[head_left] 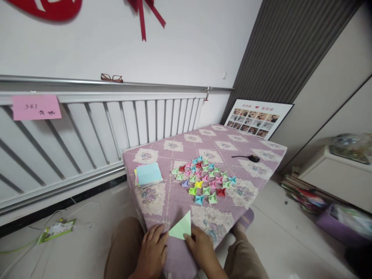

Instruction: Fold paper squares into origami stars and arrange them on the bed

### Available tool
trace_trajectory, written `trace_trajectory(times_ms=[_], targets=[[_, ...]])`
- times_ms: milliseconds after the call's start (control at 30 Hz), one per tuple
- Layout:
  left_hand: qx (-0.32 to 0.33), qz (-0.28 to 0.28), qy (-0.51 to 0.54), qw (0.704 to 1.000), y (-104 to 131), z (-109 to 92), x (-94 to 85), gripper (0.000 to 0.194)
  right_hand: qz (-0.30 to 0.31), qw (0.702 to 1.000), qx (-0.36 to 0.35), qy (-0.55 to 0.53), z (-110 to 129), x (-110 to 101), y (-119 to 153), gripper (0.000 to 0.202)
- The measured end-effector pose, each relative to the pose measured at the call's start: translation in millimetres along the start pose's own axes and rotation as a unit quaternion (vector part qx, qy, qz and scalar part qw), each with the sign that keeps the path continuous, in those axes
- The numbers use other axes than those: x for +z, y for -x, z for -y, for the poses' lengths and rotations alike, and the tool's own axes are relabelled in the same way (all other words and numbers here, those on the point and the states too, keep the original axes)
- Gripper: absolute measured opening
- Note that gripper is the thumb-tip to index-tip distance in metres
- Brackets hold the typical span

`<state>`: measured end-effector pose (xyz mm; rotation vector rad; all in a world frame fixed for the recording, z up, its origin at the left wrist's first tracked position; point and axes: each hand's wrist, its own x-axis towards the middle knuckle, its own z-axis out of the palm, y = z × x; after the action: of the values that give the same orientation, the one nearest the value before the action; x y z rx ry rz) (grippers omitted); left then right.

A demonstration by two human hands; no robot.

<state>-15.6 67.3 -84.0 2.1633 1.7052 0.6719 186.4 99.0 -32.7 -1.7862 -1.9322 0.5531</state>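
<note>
At the near end of the purple floral tablecloth, a pale-green paper triangle looks part-folded, right hand pinching its right edge; whether the left hand grips its left corner, I cannot tell. Mid-cloth, small multicoloured pointed paper shapes seem finished; leftward, blue-topped square sheets lie unfolded.

Light is soft and even, with the lower right edge blurred

Smooth, matt green paper sheet at 6 o'clock, matt folded paper pieces at 5, matt paper stack at 8, patterned cloth table cover beneath, smooth white-coated radiator at 9, satin metal pipe at 11, matt ribbed panel at 2, glossy floor tiles at 4
</note>
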Motion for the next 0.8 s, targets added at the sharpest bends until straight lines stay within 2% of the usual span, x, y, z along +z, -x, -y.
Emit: trace_trajectory(times_ms=[100, 167, 233, 300, 367, 467, 500, 567, 733, 800], targets=[[-0.106, -0.034, 0.158, 0.981, 3, -2, 0.9, 0.047, -0.052, 0.991, 0.000, -0.122, -4, 7, 10, 0.030], [-0.182, -0.027, 0.290, 0.939, 3, -10, 2.8, 0.047, -0.081, 0.978, 0.007, -0.191, -1, 11, 17, 0.038], [-0.228, 0.022, 0.427, 0.875, 4, -24, 3.8, 0.044, -0.087, 0.965, 0.000, -0.246, 6, 12, 25, 0.043], [-0.249, 0.082, 0.552, 0.792, 3, -43, 2.0, 0.045, -0.085, 0.954, -0.021, -0.285, 16, 12, 33, 0.042], [-0.266, 0.083, 0.641, 0.715, 4, -61, -3.8, 0.049, -0.091, 0.948, -0.043, -0.303, 25, 11, 40, 0.037], [-0.296, 0.056, 0.706, 0.641, 5, -80, -17.4, 0.050, -0.104, 0.948, -0.066, -0.294, 32, 12, 48, 0.030], [-0.304, 0.050, 0.715, 0.628, 6, -84, -22.0, 0.048, -0.107, 0.949, -0.073, -0.286, 33, 13, 50, 0.028], [-0.313, 0.045, 0.715, 0.623, 9, -86, -30.4, 0.043, -0.104, 0.953, -0.088, -0.272, 34, 14, 54, 0.026], [-0.296, 0.019, 0.683, 0.667, 20, -81, -47.4, 0.041, -0.027, 0.951, -0.158, -0.265, 30, 18, 61, 0.022], [-0.290, 0.003, 0.672, 0.681, 24, -78, -53.2, 0.044, -0.016, 0.951, -0.144, -0.274, 22, 18, 63, 0.021]])
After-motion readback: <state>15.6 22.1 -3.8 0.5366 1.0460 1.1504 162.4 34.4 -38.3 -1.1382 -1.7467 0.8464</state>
